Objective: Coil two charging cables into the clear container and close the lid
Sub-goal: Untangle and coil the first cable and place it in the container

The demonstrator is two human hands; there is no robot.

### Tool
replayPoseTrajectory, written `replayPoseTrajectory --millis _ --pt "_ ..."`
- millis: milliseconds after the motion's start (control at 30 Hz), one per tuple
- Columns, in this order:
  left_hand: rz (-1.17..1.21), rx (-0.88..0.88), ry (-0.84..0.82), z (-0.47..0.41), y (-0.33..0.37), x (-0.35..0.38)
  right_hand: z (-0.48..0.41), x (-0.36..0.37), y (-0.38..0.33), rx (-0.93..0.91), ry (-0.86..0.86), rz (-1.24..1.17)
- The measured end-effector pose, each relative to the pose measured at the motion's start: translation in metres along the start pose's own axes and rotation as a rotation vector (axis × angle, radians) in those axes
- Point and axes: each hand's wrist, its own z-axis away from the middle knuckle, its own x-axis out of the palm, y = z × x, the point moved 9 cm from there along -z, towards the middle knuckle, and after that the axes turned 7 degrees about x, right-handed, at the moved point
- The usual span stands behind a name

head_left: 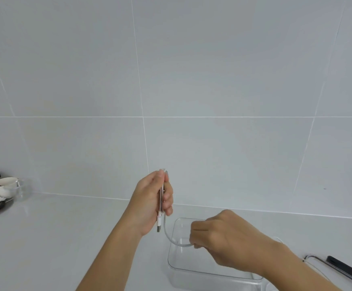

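Note:
My left hand [150, 198] is raised above the counter, closed around a folded bundle of white charging cable [166, 229]; a USB plug hangs out below the palm. One strand curves down and to the right into my right hand [219, 234], which pinches it over the clear container [176, 261]. The container stands open on the white counter, low and right of centre; my right hand and forearm cover much of it. A second cable and a lid cannot be made out.
A dark flat object with a metal wire frame [343, 269] lies at the right edge. At the far left stand a white cup [5, 185], a glass and some utensils. A grey tiled wall rises behind the counter.

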Motion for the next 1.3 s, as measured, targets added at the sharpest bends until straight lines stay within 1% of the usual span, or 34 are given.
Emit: replayPoseTrajectory --millis 100,267,467,533,667,767,833,900,967,1033,1100,1167,1233,1300 --pt "-0.204 0.004 -0.090 0.007 -0.001 0.008 -0.006 -0.015 -0.006 -0.018 0.008 -0.105" --pt "-0.408 -0.031 -0.236 0.015 -0.004 0.020 -0.013 -0.037 0.003 0.019 0.090 -0.234" --pt "-0.517 -0.063 -0.366 0.024 -0.010 0.029 -0.015 -0.049 0.013 0.068 0.171 -0.268" --pt "-0.517 -0.081 -0.394 0.027 -0.013 0.032 -0.017 -0.051 0.021 0.109 0.189 -0.260" --pt "-0.430 -0.091 -0.417 0.030 -0.013 0.035 -0.016 -0.054 0.040 0.215 0.247 -0.270" --pt "-0.314 -0.124 -0.407 0.031 -0.012 0.035 -0.012 -0.058 0.052 0.313 0.326 -0.273" --pt "-0.224 -0.134 -0.373 0.030 -0.010 0.032 -0.010 -0.054 0.061 0.379 0.338 -0.309" --pt "-0.141 -0.125 -0.328 0.027 -0.008 0.027 -0.012 -0.042 0.071 0.449 0.248 -0.465" --pt "-0.054 -0.119 -0.295 0.024 -0.007 0.024 -0.013 -0.028 0.076 0.506 0.104 -0.696" --pt "0.041 -0.120 -0.265 0.022 -0.007 0.021 -0.011 -0.017 0.077 0.579 0.011 -0.981" --pt "0.139 -0.110 -0.264 0.020 -0.006 0.024 -0.006 -0.007 0.076 0.669 -0.009 -1.303" --pt "0.264 -0.095 -0.257 0.019 -0.005 0.028 -0.007 0.000 0.069 0.684 0.000 -1.562" --pt "0.390 -0.098 -0.223 0.018 -0.009 0.030 -0.011 0.002 0.060 0.659 0.054 -1.842" --pt "0.479 -0.099 -0.220 0.018 -0.014 0.037 -0.013 0.007 0.060 0.705 0.117 -2.068"
